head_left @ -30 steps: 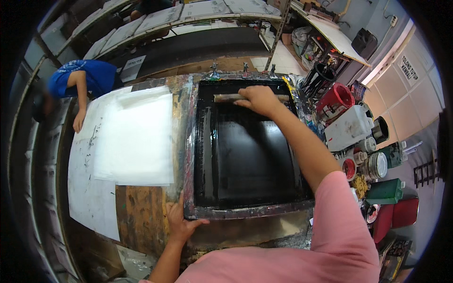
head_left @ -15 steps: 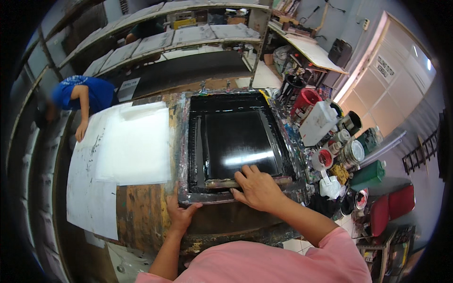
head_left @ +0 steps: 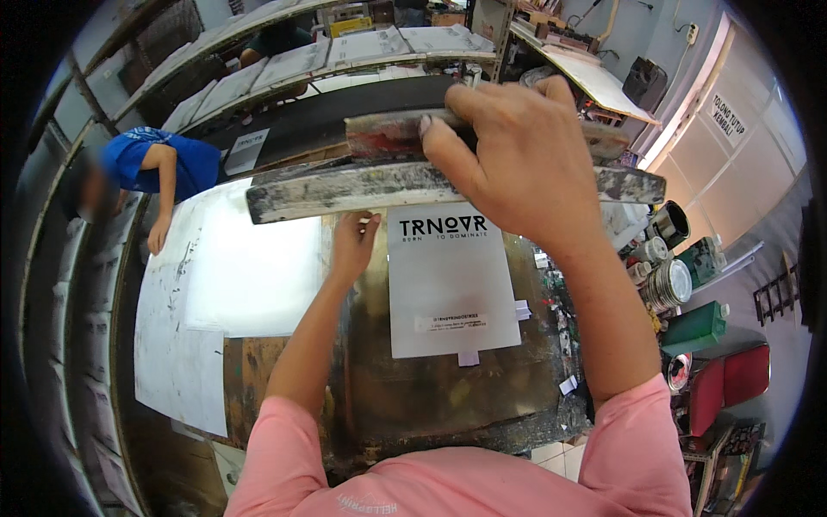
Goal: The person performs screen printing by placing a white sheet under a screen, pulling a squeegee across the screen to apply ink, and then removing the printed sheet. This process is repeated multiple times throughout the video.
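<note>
Freeing the printed sheet (head_left: 452, 293) looks like your step: it lies on the desk (head_left: 405, 401), frame (head_left: 336, 191) raised over its far end. Your right hand (head_left: 517, 155) grips the squeegee (head_left: 388, 136); your left hand (head_left: 353, 248), loosely curled and empty, next needs a clean edge pinch.

Sheet (head_left: 452, 293) on the bench (head_left: 431, 409), stack of sheets (head_left: 254, 276) to its left

The frame (head_left: 297, 194) is raised over the sheet's far end, with the squeegee (head_left: 379, 136) just behind its near bar. The stack lies on a larger sheet (head_left: 168, 362); a co-worker (head_left: 172, 164) is past its far left corner. Tins (head_left: 668, 283) and a jug (head_left: 696, 323) stand right, a chair (head_left: 745, 375) beyond. Shelves (head_left: 448, 41) run behind.
</note>
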Motion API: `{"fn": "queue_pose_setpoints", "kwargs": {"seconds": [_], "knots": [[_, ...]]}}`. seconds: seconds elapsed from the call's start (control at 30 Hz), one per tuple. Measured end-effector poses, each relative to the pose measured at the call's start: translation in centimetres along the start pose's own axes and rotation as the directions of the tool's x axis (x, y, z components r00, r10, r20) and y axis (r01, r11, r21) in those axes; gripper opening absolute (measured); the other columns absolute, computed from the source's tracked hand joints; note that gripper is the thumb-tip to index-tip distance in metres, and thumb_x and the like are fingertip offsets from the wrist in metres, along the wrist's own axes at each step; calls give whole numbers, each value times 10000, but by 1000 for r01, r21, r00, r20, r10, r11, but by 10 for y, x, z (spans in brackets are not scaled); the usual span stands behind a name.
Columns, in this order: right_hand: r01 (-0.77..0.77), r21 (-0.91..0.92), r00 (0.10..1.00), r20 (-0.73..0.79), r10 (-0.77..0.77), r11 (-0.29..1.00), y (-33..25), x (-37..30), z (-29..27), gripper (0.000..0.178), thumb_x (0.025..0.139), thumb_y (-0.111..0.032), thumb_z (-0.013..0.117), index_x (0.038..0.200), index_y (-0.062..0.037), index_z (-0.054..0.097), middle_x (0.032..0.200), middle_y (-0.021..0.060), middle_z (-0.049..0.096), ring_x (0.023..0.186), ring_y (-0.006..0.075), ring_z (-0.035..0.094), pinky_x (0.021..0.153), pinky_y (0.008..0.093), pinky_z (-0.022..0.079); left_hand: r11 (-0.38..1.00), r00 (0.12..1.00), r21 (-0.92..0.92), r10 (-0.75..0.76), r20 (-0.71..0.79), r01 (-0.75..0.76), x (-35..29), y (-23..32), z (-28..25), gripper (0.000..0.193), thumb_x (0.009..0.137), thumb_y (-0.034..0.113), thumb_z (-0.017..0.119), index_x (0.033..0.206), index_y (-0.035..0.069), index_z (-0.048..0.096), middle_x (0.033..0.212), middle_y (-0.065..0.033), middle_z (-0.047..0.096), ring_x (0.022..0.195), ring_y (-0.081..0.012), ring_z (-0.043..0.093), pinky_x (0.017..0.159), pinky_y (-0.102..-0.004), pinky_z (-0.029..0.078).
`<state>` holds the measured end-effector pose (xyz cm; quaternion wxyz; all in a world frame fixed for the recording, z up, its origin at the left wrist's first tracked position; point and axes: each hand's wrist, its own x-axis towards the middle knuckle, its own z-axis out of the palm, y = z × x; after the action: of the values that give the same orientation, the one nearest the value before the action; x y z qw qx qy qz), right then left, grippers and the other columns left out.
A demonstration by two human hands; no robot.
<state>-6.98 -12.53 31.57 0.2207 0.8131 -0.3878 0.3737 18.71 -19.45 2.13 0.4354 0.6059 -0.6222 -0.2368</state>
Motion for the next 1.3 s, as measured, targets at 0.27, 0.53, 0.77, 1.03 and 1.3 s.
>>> {"fn": "queue_pose_setpoints", "kwargs": {"seconds": [0.27, 0.53, 0.77, 1.03, 1.3], "knots": [[23, 24, 1000, -2, -23, 999, 7, 23, -8, 445, 972, -429, 639, 821, -15, 696, 783, 188, 700, 736, 420, 659, 785, 510, 459, 941, 997, 331, 74, 9, -73, 69, -56, 66, 360, 967, 216, 810, 1256, 10, 749, 1193, -284, 724, 1006, -459, 704, 811, -536, 569], [-38, -10, 997, 71, 39, 999, 9, 29, -4, 411, 979, -398, 632, 950, -9, 759, 846, 193, 738, 804, 427, 678, 847, 502, 479, 990, 990, 11, -142, -10, 142, 2, -51, -82, 216, 1030, 154, 748, 985, -57, 736, 814, -80, 732, 754, -144, 669, 712, -318, 538], [-17, 24, 1000, -22, 17, 1000, -7, -6, -4, 441, 979, -427, 650, 929, 0, 750, 885, 188, 735, 846, 378, 689, 878, 483, 453, 960, 824, -140, -281, -492, 244, -166, -155, -220, 236, 1062, 218, 734, 1043, -17, 727, 821, -33, 702, 735, -105, 634, 674, -273, 509], [-57, 2, 992, 113, 56, 998, -17, -23, -9, 434, 994, -382, 651, 1083, 27, 765, 1018, 233, 756, 936, 399, 690, 962, 479, 436, 314, 524, 543, 152, -838, 779, -204, -169, -324, 609, 1048, 422, 736, 1461, -15, 637, 1499, -256, 588, 1376, -336, 576, 1145, -524, 466], [12, -9, 998, -69, -12, 1000, -10, -19, 1, 470, 986, -441, 673, 1047, 15, 769, 920, 188, 745, 883, 367, 702, 899, 472, 442, 490, 831, 740, -52, 553, -461, -158, -38, -158, 1337, 782, 1028, 517, 1755, 148, 256, 1833, -163, 168, 1689, -387, 153, 1321, -684, -104]]}}
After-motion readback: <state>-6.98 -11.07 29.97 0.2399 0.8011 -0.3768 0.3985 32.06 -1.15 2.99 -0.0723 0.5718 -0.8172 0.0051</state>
